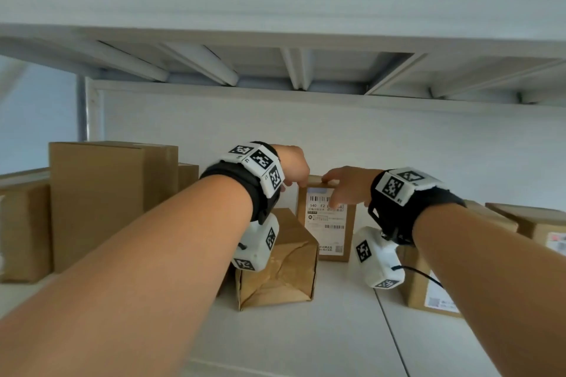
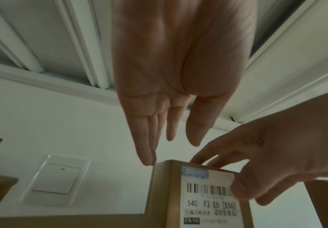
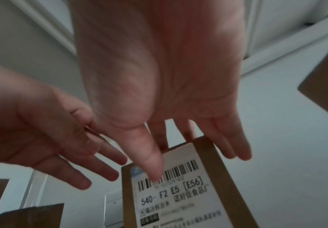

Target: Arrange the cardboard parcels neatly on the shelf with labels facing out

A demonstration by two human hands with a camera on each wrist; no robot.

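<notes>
Head view: two bare forearms reach in over the white shelf (image 1: 306, 330). Left hand (image 1: 294, 167) and right hand (image 1: 346, 184) meet at the top of an upright parcel (image 1: 326, 223), label (image 1: 325, 217) facing out. A crumpled box (image 1: 278, 266) stands just in front-left, taller boxes (image 1: 101, 199) at far left.

Left wrist view: left hand (image 2: 171, 77) has straight fingers, tips at the parcel's (image 2: 159, 192) top corner, gripping nothing.

Right wrist view: right hand (image 3: 169, 77) is spread, thumb (image 3: 151, 162) on the label (image 3: 175, 197), fingers behind the parcel's top edge.
</notes>
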